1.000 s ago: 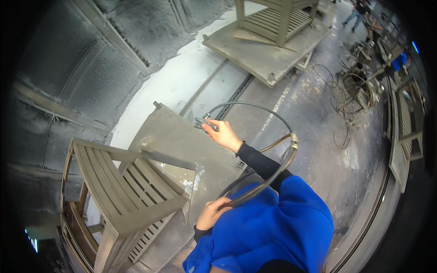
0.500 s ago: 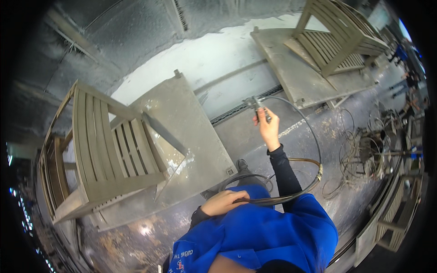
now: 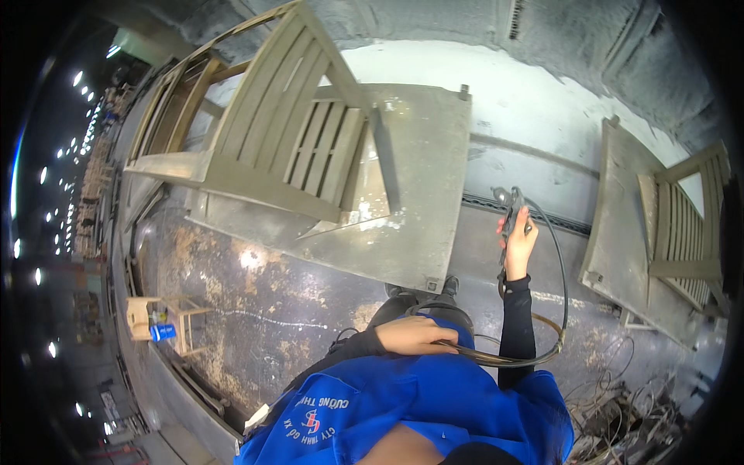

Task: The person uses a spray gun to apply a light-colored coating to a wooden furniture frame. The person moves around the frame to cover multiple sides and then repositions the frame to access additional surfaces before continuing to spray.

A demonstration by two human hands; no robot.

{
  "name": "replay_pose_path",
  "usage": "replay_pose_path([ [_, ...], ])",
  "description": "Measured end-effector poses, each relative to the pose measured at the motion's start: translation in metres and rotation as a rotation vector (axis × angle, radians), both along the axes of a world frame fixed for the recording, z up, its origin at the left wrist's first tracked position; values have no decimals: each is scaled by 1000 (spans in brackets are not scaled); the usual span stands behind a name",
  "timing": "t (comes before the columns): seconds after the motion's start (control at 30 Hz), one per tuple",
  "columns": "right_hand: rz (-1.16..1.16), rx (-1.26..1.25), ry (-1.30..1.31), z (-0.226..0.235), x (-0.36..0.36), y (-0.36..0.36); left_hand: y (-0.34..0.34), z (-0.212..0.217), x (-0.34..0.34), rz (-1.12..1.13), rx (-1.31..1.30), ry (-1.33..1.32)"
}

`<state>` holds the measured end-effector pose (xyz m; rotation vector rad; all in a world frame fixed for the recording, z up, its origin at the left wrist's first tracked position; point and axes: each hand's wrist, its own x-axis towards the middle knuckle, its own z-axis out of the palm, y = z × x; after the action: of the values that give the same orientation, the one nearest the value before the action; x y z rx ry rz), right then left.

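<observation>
My right hand (image 3: 518, 242) is raised and closed around a grey spray gun (image 3: 508, 205), held to the right of a grey platform (image 3: 422, 178). A dark hose (image 3: 559, 287) loops from the gun down to my left hand (image 3: 415, 336), which grips it near my waist. On the platform stands a grey slatted wooden chair (image 3: 287, 136), left of the gun. I wear a blue shirt with black sleeves.
A second platform (image 3: 612, 225) with another slatted chair (image 3: 686, 225) sits at the right. A floor rail (image 3: 573, 225) runs between them. Tangled hoses and cables (image 3: 620, 403) lie at the lower right. A small wooden stool (image 3: 167, 318) with a blue can stands at the left.
The view has swung, so the chair and platform now sit upper left. My right hand with the spray gun stays raised, now to the right of the platform. My left hand still holds the hose.
</observation>
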<state>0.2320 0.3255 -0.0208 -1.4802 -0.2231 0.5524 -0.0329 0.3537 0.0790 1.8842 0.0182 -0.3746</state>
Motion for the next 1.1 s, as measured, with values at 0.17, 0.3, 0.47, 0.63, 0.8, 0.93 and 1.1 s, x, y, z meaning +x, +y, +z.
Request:
replay_pose_path([
  [0.17, 73, 445, -6, 67, -1, 77, 9, 7, -15, 18, 101, 143],
  [0.3, 69, 695, 121, 110, -6, 126, 22, 7, -39, 146, -4, 147],
  [0.47, 104, 596, 228, 91, -10, 178, 33, 4, -56, 226, 29, 220],
  [0.63, 55, 334, 329, 14, -17, 209, 40, 6, -68, 267, 6, 241],
  [0.8, 10, 191, 417, -57, -22, 218, 42, 3, -80, 346, 2, 250],
  [0.93, 22, 148, 397, -79, -30, 215, 44, 2, -91, 364, 15, 213],
  [1.1, 49, 107, 323, -82, -39, 207, 46, 6, -97, 356, 33, 179],
])
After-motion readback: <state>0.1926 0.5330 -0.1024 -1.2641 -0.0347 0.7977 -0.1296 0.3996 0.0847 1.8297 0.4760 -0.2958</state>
